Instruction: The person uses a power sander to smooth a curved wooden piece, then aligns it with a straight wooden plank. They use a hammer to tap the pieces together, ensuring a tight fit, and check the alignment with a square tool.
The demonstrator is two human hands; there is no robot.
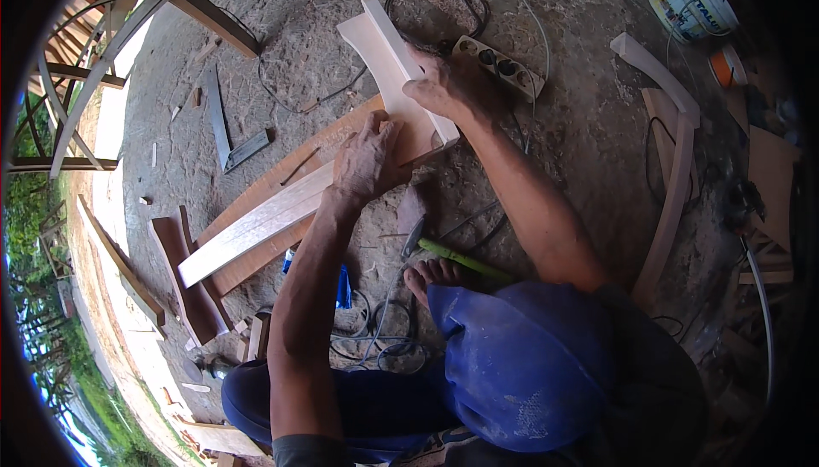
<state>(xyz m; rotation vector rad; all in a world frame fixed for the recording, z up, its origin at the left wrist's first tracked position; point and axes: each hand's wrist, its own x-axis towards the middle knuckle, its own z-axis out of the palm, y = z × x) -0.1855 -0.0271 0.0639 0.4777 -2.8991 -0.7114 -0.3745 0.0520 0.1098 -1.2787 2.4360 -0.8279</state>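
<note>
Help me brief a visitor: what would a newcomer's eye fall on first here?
The pale shaped wood at upper centre, held by the right hand, left hand beside its lower end. Then the blue-clad knee at bottom, right of centre, and the green hammer handle above it.

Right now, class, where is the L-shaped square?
In the head view, the L-shaped square lies on the ground toward the upper left, left of the person's left hand, its nearest large neighbour being the brown board.
</note>
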